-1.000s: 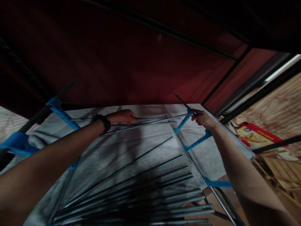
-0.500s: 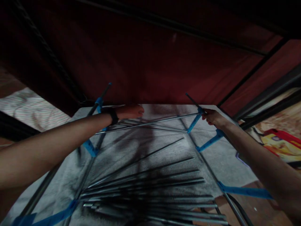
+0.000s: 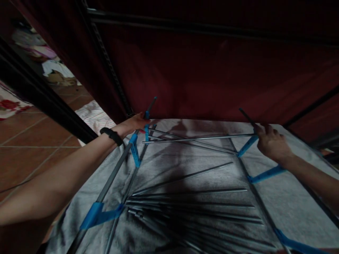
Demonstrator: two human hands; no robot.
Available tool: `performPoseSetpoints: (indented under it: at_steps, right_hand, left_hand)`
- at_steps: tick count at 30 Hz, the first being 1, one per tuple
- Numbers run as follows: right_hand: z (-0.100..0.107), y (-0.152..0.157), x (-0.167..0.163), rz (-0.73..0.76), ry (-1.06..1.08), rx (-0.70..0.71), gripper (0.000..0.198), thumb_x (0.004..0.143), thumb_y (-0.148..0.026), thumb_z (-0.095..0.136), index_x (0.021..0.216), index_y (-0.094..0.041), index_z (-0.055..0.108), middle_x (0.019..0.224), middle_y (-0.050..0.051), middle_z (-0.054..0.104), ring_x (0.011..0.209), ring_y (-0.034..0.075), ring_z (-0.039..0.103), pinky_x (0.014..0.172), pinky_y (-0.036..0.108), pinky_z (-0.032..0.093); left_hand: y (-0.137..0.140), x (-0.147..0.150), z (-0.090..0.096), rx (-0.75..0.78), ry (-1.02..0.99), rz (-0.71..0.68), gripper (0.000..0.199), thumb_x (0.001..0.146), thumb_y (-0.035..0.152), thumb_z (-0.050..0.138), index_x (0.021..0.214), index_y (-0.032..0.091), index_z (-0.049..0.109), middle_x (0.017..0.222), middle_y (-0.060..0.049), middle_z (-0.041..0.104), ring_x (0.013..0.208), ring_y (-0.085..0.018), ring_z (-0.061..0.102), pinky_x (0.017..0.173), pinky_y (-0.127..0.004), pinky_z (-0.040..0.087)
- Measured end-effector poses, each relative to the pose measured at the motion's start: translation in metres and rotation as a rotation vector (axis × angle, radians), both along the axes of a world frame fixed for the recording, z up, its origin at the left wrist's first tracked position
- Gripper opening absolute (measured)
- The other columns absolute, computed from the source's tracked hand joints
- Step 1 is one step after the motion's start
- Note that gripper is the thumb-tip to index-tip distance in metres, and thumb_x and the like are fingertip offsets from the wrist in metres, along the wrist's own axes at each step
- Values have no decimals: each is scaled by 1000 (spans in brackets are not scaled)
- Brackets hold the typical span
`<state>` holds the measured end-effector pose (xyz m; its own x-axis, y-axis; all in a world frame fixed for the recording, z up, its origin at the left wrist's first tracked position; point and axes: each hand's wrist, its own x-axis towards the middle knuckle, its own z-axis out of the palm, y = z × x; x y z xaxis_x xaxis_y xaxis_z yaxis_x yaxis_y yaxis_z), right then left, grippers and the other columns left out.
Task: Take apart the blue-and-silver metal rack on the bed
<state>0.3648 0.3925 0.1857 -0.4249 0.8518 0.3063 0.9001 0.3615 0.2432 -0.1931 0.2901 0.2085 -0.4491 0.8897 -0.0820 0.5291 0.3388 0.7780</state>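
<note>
Head view, looking down along two bare forearms that reach out over a grey cloth-covered surface. On the left, the left hand (image 3: 135,123) is curled closed around the upper part of a grey metal pole (image 3: 116,168) fitted with blue plastic connectors (image 3: 135,150); a dark wristband (image 3: 112,135) sits on that wrist. On the right, the right hand (image 3: 271,144) is closed in a loose fist, its fingers pinched on the end of a thin metal rod (image 3: 198,138) where it meets a blue connector (image 3: 246,145) on the opposite side pole (image 3: 253,185). This rod runs nearly level between the two hands, from the right fist toward the left pole, raised just above the cloth. How tightly either hand grips cannot be told in the dim light.

Below the hands, many more thin rods (image 3: 190,208) lie fanned out and bundled on the grey cloth (image 3: 291,197), closer to the viewer. More blue connectors (image 3: 99,215) sit lower on the left pole. Behind the frame hangs a dark red fabric wall (image 3: 212,70) crossed by black bars (image 3: 47,98). At far left, terracotta floor tiles (image 3: 31,155) and a striped cloth (image 3: 92,114) lie on the ground.
</note>
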Motion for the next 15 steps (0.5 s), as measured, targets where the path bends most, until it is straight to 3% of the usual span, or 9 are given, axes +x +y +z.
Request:
performPoseSetpoints:
  at_steps: [3,6,8,11,13,15]
  right_hand:
    - [-4,-10,-16,169,-240,120,53,92,-7,32,139,-12,57,149,24,50,134,43,48,109,65,38]
    - [-11,-9,-33,258,-347,93,54,91,-1,30,134,-13,60,134,18,64,126,35,57,116,67,26]
    - [-13,-6,-44,296,-389,23,50,93,-2,32,131,-13,62,120,17,70,111,31,65,114,62,32]
    - [-9,2,-55,338,-437,-129,41,93,-5,37,120,-11,68,115,21,70,98,30,69,97,47,49]
    - [-2,11,-52,359,-425,-240,38,93,-5,38,116,-9,68,119,24,69,97,30,70,89,42,53]
    - [6,20,-42,360,-360,-331,38,95,-8,37,118,-7,67,123,26,67,103,30,70,94,41,52]
  left_hand:
    - [0,0,-1,-11,-11,24,36,79,19,72,114,14,65,101,-12,71,70,-22,69,58,-28,53]
    - [0,1,2,7,8,33,31,78,19,72,109,14,66,98,-10,71,64,-18,66,56,-25,52]
    - [-1,1,4,27,-2,24,30,78,18,72,107,15,67,100,-9,70,68,-18,67,58,-25,53]
    - [-5,-4,5,32,-19,44,29,79,19,70,108,14,67,104,-10,69,75,-20,68,62,-27,56]
    - [-9,-10,5,52,-62,45,30,79,22,71,108,15,67,106,-10,69,83,-22,69,67,-28,58]
    - [-15,-15,5,112,-190,-18,37,77,27,74,111,16,68,109,-9,70,93,-24,69,72,-30,60]
